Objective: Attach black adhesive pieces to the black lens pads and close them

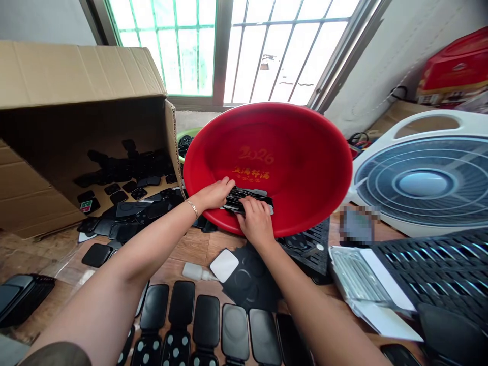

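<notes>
Black pieces in the red basin are partly hidden by hands.

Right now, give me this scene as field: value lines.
Left hand: fingers at the left end of a stack of thin flat black pieces
Right hand: fingers over the stack's right part
Stack location: inside a red round basin
Left side: open brown cardboard box, small black items inside
Right side: white-and-blue round fan
Foreground: row of black rounded-rectangular cases
Back: barred window
</notes>
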`<act>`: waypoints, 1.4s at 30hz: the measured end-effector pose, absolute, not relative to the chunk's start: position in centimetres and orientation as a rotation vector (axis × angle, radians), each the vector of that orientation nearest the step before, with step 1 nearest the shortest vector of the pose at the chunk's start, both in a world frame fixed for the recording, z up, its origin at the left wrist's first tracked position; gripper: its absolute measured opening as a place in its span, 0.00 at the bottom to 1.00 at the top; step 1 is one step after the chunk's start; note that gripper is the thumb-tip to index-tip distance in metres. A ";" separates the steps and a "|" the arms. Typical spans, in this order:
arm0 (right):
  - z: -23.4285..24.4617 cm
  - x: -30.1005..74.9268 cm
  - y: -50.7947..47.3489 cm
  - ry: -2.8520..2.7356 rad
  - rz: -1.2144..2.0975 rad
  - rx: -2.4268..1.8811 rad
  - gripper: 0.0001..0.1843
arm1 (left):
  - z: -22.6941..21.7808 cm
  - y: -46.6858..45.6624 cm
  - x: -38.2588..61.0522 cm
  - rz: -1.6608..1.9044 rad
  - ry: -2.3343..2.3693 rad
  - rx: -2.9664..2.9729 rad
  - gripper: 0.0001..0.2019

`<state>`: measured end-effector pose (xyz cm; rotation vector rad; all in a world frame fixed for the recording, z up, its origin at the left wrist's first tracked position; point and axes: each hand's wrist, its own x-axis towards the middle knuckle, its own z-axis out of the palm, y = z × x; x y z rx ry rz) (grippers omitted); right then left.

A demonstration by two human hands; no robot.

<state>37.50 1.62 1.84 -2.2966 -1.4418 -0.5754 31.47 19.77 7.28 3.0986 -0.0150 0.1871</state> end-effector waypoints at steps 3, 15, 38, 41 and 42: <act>2.6 37.4 2.5 -1.419 -0.565 -2.372 0.20 | 7.0 19.9 31.7 0.172 -0.048 3.106 0.21; 2.8 36.9 1.0 -1.552 -0.641 -2.368 0.21 | 6.8 19.6 33.1 0.171 -0.038 3.153 0.18; 1.2 29.9 0.8 -1.515 -0.084 -1.874 0.15 | 7.8 18.1 12.6 0.530 0.506 2.076 0.14; -0.8 27.7 3.9 -1.439 0.244 -1.998 0.14 | 4.1 18.9 10.0 0.420 0.645 1.914 0.15; -1.5 27.3 4.9 -1.413 0.281 -2.042 0.15 | 2.9 19.2 9.6 0.389 0.686 1.910 0.15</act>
